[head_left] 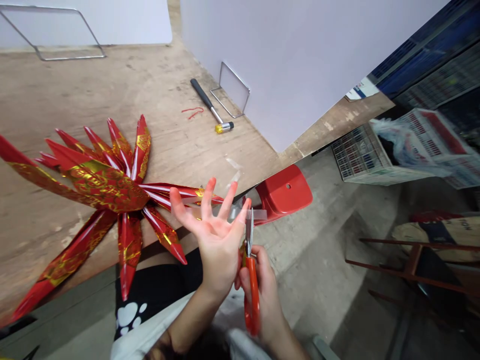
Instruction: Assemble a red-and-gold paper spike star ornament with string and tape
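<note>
The left hand (215, 240) is spreading wide open, gripping nothing, with a light, clingy strip of clear tape (258, 215) seemingly stuck along its fingertips, while the right hand (266, 295) is closing firmly around the stiff orange handles of scissors (252, 300), just right of a red-and-gold foil star (108, 187).

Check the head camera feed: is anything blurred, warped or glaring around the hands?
Head view: wide-angle distortion bends and tilts the walls; the left hand and orange-handled scissors look sharp, without obvious motion blur; glare streaks the red foil decoration.

two hands (215, 240), one scissors (252, 295), about twelve spikes (129, 250)
</note>
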`<control>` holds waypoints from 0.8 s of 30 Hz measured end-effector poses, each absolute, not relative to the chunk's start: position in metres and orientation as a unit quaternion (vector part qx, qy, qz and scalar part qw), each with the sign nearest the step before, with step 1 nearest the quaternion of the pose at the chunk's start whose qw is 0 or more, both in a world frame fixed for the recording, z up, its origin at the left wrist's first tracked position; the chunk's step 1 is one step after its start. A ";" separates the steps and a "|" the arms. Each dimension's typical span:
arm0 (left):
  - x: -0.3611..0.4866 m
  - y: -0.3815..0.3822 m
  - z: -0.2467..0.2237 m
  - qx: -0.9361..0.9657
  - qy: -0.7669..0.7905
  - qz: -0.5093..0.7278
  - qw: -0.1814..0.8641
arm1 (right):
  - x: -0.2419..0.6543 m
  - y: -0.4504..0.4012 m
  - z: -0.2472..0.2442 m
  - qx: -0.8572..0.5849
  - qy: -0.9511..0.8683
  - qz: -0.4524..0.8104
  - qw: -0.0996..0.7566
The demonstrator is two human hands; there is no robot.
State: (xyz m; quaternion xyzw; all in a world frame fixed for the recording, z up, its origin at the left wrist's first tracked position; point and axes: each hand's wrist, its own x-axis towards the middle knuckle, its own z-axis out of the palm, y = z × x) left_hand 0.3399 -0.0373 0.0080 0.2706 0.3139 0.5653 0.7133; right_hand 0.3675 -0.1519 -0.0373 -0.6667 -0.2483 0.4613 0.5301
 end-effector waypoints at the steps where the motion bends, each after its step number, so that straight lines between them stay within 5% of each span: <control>1: 0.340 -0.038 0.008 0.274 0.315 0.569 0.709 | 0.368 -0.151 -0.037 -0.665 -0.243 0.464 0.533; 24: 0.337 -0.029 0.003 0.245 0.312 0.565 0.724 | 0.376 -0.140 -0.021 -0.696 -0.284 0.452 0.480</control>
